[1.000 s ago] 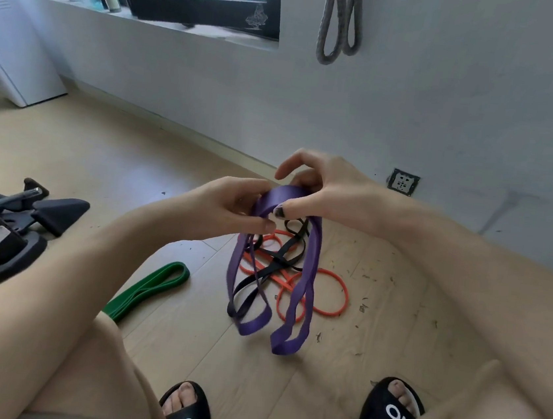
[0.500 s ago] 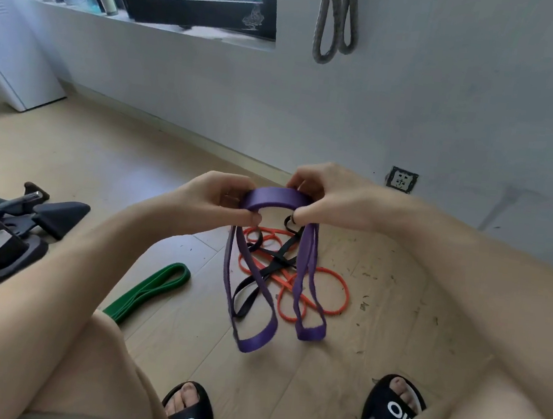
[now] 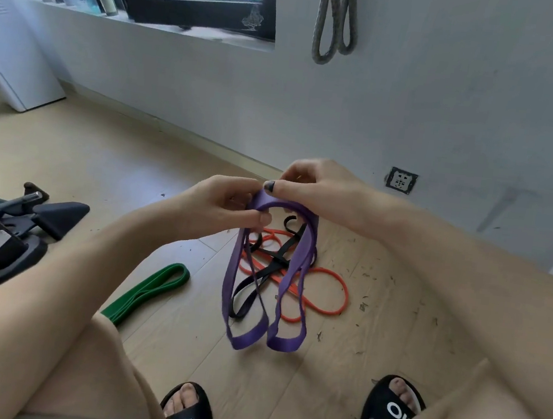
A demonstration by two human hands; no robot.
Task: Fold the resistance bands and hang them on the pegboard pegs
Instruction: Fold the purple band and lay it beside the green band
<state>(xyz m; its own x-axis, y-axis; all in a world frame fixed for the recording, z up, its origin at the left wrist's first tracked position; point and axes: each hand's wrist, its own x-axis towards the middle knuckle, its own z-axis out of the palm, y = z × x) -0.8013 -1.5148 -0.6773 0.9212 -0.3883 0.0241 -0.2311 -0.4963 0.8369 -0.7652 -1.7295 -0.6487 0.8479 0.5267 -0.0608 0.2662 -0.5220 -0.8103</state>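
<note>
So far one grey band (image 3: 336, 19) hangs up; both my hands' fingers (image 3: 260, 219) pinch the doubled purple band (image 3: 274, 274); green (image 3: 152, 290), orange (image 3: 327, 297), black (image 3: 251, 296) wait on the floor.

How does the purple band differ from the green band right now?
The purple band is off the floor, pinched at its top by the left hand and right hand; the green band lies on the floor untouched. The purple band hangs doubled in two open loops; the green band lies flattened and straight. Both are flat loop bands, neither yet hung.
</note>
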